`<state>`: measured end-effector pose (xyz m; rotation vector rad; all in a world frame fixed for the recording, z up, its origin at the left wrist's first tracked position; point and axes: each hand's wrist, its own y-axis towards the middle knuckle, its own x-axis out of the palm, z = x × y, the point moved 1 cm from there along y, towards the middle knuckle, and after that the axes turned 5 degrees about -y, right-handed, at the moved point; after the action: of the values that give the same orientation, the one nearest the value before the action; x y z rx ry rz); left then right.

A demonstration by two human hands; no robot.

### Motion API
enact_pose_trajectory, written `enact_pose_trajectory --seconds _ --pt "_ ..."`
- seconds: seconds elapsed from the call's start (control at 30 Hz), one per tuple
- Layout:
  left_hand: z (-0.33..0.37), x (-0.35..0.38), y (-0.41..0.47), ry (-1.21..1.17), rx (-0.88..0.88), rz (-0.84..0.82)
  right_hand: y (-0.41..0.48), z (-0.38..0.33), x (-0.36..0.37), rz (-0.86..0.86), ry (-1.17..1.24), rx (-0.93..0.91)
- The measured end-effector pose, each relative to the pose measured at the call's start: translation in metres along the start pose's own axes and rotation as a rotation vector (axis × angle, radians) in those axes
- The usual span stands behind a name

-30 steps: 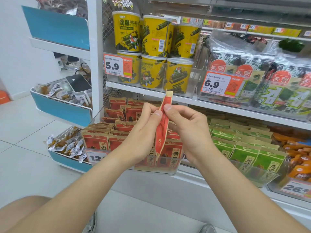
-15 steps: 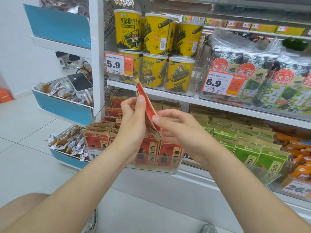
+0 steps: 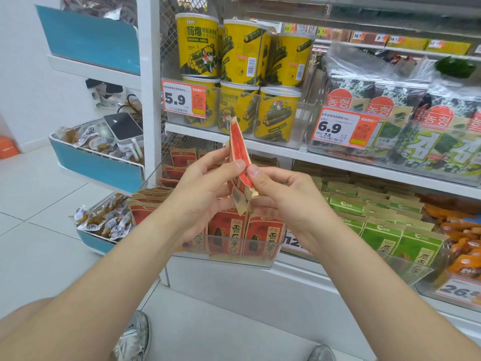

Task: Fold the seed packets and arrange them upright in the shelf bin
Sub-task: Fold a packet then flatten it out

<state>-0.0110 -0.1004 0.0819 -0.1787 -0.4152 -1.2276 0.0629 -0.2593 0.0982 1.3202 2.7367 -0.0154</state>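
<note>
- The left hand (image 3: 205,194) and right hand (image 3: 283,204) both pinch one red seed packet (image 3: 239,157) with their thumb tips, edge-on, above the front of the clear shelf bin (image 3: 234,259).
- It is a fingertip hold only, so I reckon the packet could slip and drop in front of the bin.
- A crooked crease could leave it leaning.
- The upright packets (image 3: 263,235) crowd the bin's front, and wedging this one in might topple them.

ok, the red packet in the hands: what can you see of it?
The red packet is a slim red pouch with tan, paper-looking ends, seen almost edge-on. It stands roughly upright, its top seal tilted slightly left. Its lower end is creased and bent and shows a barcode. Two grips hold it mid-height: the left hand and the right hand, thumbs pinching its red face. It hangs in front of the shelf, above the clear bin of matching packets.
</note>
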Motion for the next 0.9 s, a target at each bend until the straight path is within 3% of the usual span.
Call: enact_pose_trajectory --seconds 0.13,0.23,0.33,0.4,0.5,0.6,0.67,0.77,0.9 --pt "-0.004 0.006 -0.002 0.099 0.016 -0.137 0.002 0.000 -0.001 -0.047 -0.104 0.047" --pt "-0.002 0.012 -0.008 0.037 -0.055 -0.261 0.001 0.001 -0.002 -0.090 -0.125 0.030" --pt "0.002 0.008 -0.011 0.059 -0.069 -0.416 0.005 0.004 -0.005 -0.023 -0.171 -0.045" --pt "0.000 0.006 -0.010 0.212 -0.044 -0.448 0.009 0.010 -0.006 0.053 -0.177 -0.105" --pt "-0.003 0.002 -0.008 0.413 -0.006 -0.358 0.015 0.016 -0.007 0.146 -0.149 -0.120" --pt "-0.001 -0.005 -0.009 0.544 0.009 -0.301 0.026 0.013 -0.019 0.416 -0.405 -0.180" --pt "0.003 -0.005 -0.011 0.534 0.030 -0.224 0.030 0.010 -0.029 0.554 -0.504 -0.266" --pt "0.009 -0.001 -0.015 0.538 0.072 -0.115 0.033 0.011 -0.029 0.588 -0.357 -0.371" --pt "0.005 -0.006 -0.011 0.430 0.009 -0.021 0.034 0.008 -0.012 0.688 -0.395 -0.482"
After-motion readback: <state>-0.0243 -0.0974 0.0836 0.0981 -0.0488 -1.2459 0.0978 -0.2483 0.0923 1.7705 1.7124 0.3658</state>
